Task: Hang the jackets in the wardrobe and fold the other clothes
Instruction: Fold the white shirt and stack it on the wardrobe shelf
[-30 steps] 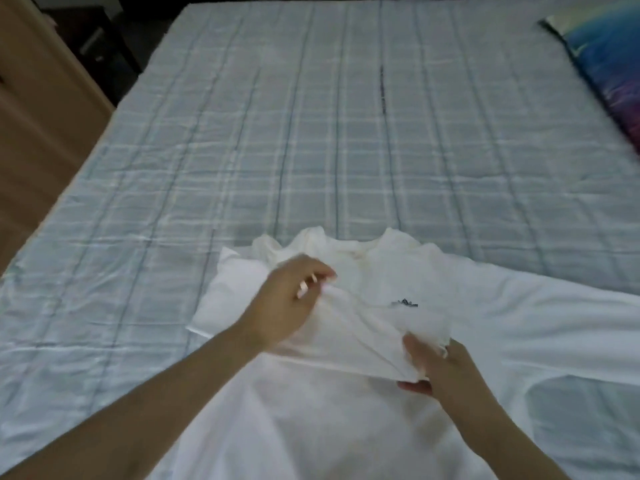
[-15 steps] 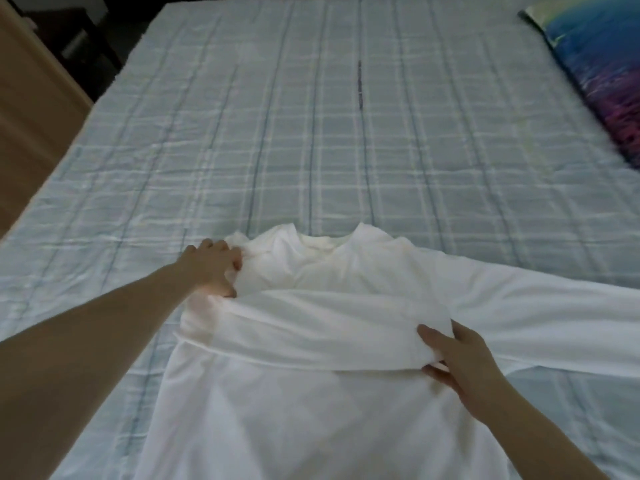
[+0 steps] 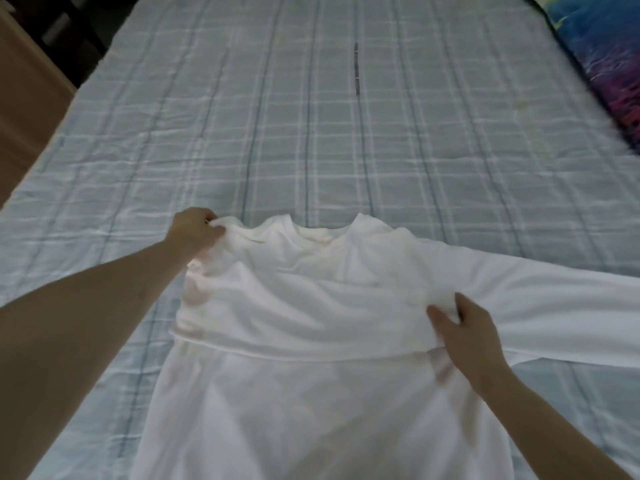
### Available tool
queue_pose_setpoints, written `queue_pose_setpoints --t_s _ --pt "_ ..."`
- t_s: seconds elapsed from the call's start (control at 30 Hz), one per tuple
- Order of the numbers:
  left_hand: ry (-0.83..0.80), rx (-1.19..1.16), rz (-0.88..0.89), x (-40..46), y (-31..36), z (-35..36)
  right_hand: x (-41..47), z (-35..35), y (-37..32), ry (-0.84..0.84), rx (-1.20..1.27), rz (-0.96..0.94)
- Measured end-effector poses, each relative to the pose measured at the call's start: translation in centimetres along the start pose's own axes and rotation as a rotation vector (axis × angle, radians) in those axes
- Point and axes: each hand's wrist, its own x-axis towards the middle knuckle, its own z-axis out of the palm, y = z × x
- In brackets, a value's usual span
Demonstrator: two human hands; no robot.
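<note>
A white long-sleeved shirt lies flat on the bed, collar pointing away from me. Its left sleeve is folded across the chest as a wide band. The other sleeve stretches out to the right edge of view. My left hand pinches the fabric at the shirt's left shoulder. My right hand holds the end of the folded sleeve at the right side of the chest, thumb and fingers closed on the cloth.
The bed carries a pale blue checked sheet. A blue and purple patterned pillow lies at the far right. A light wooden furniture panel stands at the left beside the bed, with dark floor behind it.
My left hand let go of the sleeve at the chest and moved up and left to the shoulder. The sleeve now lies flat across the chest. My right hand stays at its end.
</note>
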Motion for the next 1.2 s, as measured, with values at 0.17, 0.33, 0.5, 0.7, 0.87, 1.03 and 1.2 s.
queue_pose_setpoints --t_s 0.17,0.33,0.5,0.7,0.87,1.03,1.2 --pt "0.096 0.058 -0.113 1.0 -2.4 -1.8 2.0 -0.3 -0.7 0.147 -0.041 0.087" --pt "0.172 -0.024 0.084 -1.0 -1.9 0.2 2.9 -0.2 -1.4 0.081 -0.111 0.181" --pt "0.218 0.101 0.819 -7.0 -1.2 3.0 2.9 -0.4 -1.3 0.170 -0.024 0.124" --pt "-0.117 0.330 0.755 -6.8 -6.5 6.0 4.3 -0.7 -0.3 0.040 -0.176 0.123" --pt "-0.156 0.373 0.689 -6.6 -5.3 5.8 2.4 0.5 -1.2 0.248 -0.537 -0.250" --pt "0.042 0.101 0.785 -10.7 2.7 7.5 0.5 2.0 2.9 -0.048 -0.641 -0.326" --pt "-0.041 -0.055 1.009 -18.9 17.3 13.8 2.5 -1.2 1.9 -0.223 -0.377 -0.372"
